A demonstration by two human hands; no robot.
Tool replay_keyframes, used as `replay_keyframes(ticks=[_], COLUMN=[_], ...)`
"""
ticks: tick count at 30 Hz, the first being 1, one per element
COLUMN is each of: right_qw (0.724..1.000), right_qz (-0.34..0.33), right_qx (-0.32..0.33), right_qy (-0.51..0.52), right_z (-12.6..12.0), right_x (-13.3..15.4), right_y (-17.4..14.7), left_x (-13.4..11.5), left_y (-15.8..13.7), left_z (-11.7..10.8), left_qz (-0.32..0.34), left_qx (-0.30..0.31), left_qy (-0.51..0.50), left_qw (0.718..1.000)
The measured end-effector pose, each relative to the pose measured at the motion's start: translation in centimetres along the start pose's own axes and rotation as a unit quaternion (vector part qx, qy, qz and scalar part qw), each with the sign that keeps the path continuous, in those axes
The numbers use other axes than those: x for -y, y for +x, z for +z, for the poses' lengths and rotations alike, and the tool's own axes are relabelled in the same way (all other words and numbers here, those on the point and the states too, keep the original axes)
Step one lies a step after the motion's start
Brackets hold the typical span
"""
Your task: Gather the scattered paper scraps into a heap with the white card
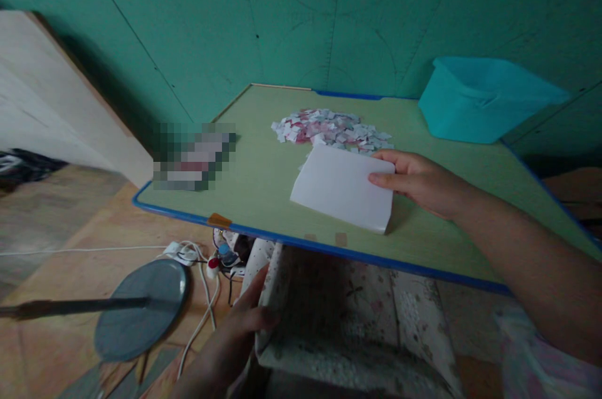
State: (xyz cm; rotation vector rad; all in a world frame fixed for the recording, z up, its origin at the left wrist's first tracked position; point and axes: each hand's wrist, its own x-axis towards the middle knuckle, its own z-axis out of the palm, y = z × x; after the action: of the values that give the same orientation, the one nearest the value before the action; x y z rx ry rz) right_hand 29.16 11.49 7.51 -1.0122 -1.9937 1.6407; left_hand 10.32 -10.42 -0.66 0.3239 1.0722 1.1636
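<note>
My right hand (416,179) pinches the right edge of a white sheet of paper (343,186), thumb on top and fingers behind. The slightly bent sheet is over the green tabletop, in front of a heap of torn paper scraps (329,126), white with some pink. Below the table's front edge, my left hand (239,330) is closed round the left rim of a cloth-lined drawer or box (352,298) with a floral print. Its fingers are partly hidden behind the rim, and shadow darkens the inside.
A turquoise bin (480,101) stands at the back right of the blue-edged table (254,198). At its left lies a pixelated object (195,160). White cables (204,298), a power strip (181,253) and a round grey base with a pole (141,311) are on the floor. A green wall (301,16) rises behind.
</note>
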Motion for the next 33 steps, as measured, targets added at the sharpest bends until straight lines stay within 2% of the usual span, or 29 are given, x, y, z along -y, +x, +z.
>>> replay_keyframes(ticks=[10, 15, 17, 19, 21, 27, 30, 33], right_qw=[0.999, 0.998, 0.998, 0.998, 0.998, 0.997, 0.998, 0.998], right_qz=[0.001, -0.003, -0.003, -0.005, -0.009, -0.013, -0.016, -0.018], right_qx=[0.031, 0.043, 0.045, 0.05, 0.055, 0.058, 0.059, 0.057], right_qy=[-0.044, -0.046, -0.046, -0.045, -0.042, -0.042, -0.031, -0.022], right_z=[1.1, 1.2, 1.2, 1.3, 1.3, 1.4, 1.6, 1.8], right_x=[0.3, 0.2, 0.2, 0.1, 0.0, 0.0, 0.2, 0.3], right_y=[0.1, 0.2, 0.2, 0.2, 0.2, 0.3, 0.3, 0.4], left_x=[0.0, 0.3, 0.3, 0.1, -0.1, -0.1, 0.2, 0.7], left_y=[-0.8, 0.5, 1.1, 1.3, 1.0, -0.2, 0.3, 1.4], left_z=[-0.1, -1.9, -2.5, -2.5, -1.9, -0.5, -1.2, -2.9], left_qz=[-0.011, -0.021, -0.063, -0.054, -0.04, -0.019, -0.028, -0.05], left_qx=[-0.034, -0.016, 0.025, 0.02, 0.024, 0.023, 0.057, 0.063], left_qy=[-0.005, -0.053, -0.071, -0.133, -0.145, -0.06, -0.062, -0.092], left_qw=[0.999, 0.998, 0.995, 0.989, 0.988, 0.998, 0.996, 0.993])
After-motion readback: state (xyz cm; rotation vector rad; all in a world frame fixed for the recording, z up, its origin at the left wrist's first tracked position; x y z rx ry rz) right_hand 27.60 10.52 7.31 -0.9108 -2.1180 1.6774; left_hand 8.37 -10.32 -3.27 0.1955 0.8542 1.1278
